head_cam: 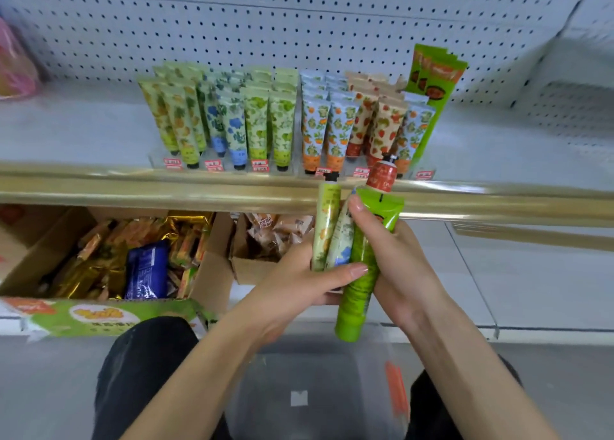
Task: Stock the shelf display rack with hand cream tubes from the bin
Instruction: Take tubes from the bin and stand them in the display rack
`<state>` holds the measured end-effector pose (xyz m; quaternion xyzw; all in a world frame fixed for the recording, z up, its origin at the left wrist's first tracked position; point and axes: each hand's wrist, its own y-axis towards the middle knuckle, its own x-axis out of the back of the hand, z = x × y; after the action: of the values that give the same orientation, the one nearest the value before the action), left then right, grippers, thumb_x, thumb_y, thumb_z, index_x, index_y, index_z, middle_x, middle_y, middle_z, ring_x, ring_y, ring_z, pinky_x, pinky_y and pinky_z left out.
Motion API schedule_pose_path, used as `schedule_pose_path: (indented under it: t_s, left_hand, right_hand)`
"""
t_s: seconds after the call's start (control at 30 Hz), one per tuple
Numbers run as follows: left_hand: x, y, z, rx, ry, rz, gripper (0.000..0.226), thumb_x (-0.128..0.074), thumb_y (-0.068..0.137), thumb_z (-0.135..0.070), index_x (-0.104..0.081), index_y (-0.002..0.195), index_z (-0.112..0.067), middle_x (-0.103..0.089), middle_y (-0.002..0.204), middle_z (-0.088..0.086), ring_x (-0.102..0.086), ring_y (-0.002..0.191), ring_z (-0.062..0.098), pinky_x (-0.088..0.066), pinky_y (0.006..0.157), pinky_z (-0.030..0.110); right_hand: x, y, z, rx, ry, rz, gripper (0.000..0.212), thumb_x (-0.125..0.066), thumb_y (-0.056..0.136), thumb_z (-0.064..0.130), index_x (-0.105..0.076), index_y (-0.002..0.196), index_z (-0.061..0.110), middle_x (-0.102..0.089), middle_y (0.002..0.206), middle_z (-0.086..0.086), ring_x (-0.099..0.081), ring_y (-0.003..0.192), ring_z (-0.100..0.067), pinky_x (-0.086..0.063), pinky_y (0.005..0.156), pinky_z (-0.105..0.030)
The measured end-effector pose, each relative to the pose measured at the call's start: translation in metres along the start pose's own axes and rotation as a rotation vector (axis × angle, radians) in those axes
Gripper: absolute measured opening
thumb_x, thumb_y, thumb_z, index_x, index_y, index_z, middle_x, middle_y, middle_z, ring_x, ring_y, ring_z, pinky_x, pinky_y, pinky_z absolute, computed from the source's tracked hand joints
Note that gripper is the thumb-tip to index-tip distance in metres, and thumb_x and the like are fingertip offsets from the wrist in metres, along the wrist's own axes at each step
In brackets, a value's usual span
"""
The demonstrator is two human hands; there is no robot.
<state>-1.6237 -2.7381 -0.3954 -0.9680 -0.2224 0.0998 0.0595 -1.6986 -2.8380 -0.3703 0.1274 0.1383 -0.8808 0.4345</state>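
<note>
I hold a bunch of hand cream tubes in front of the gold shelf edge (166, 190). My left hand (299, 283) wraps the lower ends of a pale green tube (327, 220) and a blue-patterned tube (342, 240). My right hand (395, 267) grips a bright green tube (360, 283) from the right, thumb across it; a red strawberry tube (382, 175) sticks up above. The clear display rack (289, 170) on the shelf holds rows of standing patterned tubes. The clear plastic bin (319, 396) sits below between my knees, blurred.
White pegboard (299, 17) backs the shelf. Tall green packets (432, 84) stand at the rack's right end. Below the shelf, an open cardboard box of snacks (133, 260) lies at left and a smaller box of wrapped sweets (265, 237) beside it.
</note>
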Motion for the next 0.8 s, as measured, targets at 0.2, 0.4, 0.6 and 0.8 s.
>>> schedule_pose_path:
  t_s: [0.2,0.4,0.6,0.8]
  left_hand:
    - [0.004,-0.002,0.002,0.018,0.01,0.017,0.029,-0.064,0.084,-0.008,-0.062,0.113,-0.006,-0.073,0.1,0.007,-0.07,0.093,0.018,-0.057,0.077,0.029]
    - [0.005,-0.005,0.003,0.033,-0.048,0.0,0.028,-0.065,0.082,-0.008,-0.064,0.11,-0.008,-0.072,0.104,0.007,-0.068,0.099,0.019,-0.055,0.083,0.029]
    - [0.01,-0.008,0.001,0.014,-0.086,0.001,0.023,-0.065,0.078,-0.013,-0.067,0.101,-0.014,-0.074,0.093,0.0,-0.07,0.089,0.012,-0.056,0.076,0.026]
    - [0.024,-0.008,-0.008,-0.006,-0.091,-0.088,0.038,-0.067,0.07,-0.018,-0.066,0.106,-0.005,-0.067,0.106,0.022,-0.062,0.098,0.029,-0.049,0.091,0.05]
  right_hand:
    - [-0.005,0.001,-0.005,0.037,-0.099,-0.029,0.035,-0.065,0.071,0.041,-0.07,0.091,0.013,-0.073,0.086,-0.006,-0.071,0.08,-0.019,-0.058,0.071,-0.03]
    - [-0.01,0.007,-0.005,0.107,-0.276,-0.065,0.023,-0.062,0.087,0.037,-0.069,0.096,0.018,-0.073,0.097,-0.007,-0.069,0.094,-0.024,-0.052,0.092,-0.047]
    - [-0.008,0.01,0.006,0.124,-0.41,-0.082,0.053,-0.05,0.08,0.062,-0.065,0.108,0.02,-0.072,0.102,0.001,-0.068,0.098,-0.015,-0.051,0.093,-0.044]
    - [0.024,0.017,0.04,0.088,-0.423,-0.033,0.015,-0.048,0.096,0.01,-0.059,0.106,0.014,-0.057,0.081,-0.004,-0.063,0.069,-0.012,-0.056,0.075,-0.027]
